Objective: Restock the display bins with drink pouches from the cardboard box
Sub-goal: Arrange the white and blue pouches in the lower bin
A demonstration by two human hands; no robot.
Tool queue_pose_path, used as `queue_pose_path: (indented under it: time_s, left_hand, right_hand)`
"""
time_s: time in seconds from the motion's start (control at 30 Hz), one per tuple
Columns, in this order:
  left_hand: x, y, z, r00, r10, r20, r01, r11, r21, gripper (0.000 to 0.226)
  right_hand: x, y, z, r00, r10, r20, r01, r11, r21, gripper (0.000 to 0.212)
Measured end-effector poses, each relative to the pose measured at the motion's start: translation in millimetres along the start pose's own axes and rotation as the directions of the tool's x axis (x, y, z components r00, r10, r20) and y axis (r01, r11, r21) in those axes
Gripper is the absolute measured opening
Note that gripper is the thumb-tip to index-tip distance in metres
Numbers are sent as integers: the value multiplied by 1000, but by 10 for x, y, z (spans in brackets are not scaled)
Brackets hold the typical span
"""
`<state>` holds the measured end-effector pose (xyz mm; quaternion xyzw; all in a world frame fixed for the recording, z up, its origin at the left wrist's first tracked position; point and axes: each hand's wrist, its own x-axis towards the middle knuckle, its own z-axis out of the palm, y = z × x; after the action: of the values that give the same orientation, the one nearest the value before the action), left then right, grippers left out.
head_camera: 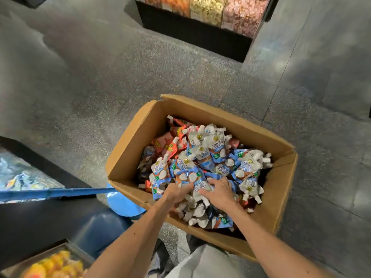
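Both hands are down in the cardboard box [128,155], which sits open on the speckled floor [96,87] and is heaped with drink pouches [202,153], blue-and-white on top and red ones underneath at the far left. The left hand [177,194] has its fingers curled down into the near side of the pile, closed round a blue-and-white pouch or two. The right hand [219,194], just beside it, has its fingers bent and spread over the neighbouring pouches and looks to be clutching them too. How many each hand has is hidden by the heap. These should be light one at a time, but a double handful of liquid will weigh something. The bodies are soft and will sag and slide, and the glossy film looks slick. The hard white spouts [200,128] stick out at every angle and are the firm part to hook fingers round. For bulk, scooping from below with both hands pressed together looks safer than pinching the film. One display bin [26,173] lies near on the left, another with yellow packets [50,263] sits at the near-left corner, and more bins [208,11] stand across the floor.
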<state>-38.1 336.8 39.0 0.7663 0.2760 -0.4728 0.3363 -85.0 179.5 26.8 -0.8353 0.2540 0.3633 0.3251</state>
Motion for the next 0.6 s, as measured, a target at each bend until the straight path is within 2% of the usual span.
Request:
queue_pose_path:
  time_s: [0.13,0.3,0.37,0.47,0.6]
  left_hand:
    - [16,-87,-127,994,-87,65,95,986,-135,34]
    - [-78,-95,-244,991,-118,70,122,990,-67,30]
    - [-113,-67,-222,993,-93,76,93,996,4,32]
    - [-69,-68,-140,998,-6,66,-3,990,141,47]
    - [-54,-124,-115,1000,31,-3,-30,992,119,47]
  right_hand:
    - [2,54,6,999,13,-37,-13,1000,4,55]
    - [-20,96,-126,999,20,49,-20,1000,10,50]
    - [-68,90,-217,995,34,95,-36,999,27,49]
    - [-119,169,-263,990,43,137,-50,998,50,52]
    - [-190,348,-221,987,65,147,-85,988,131,44]
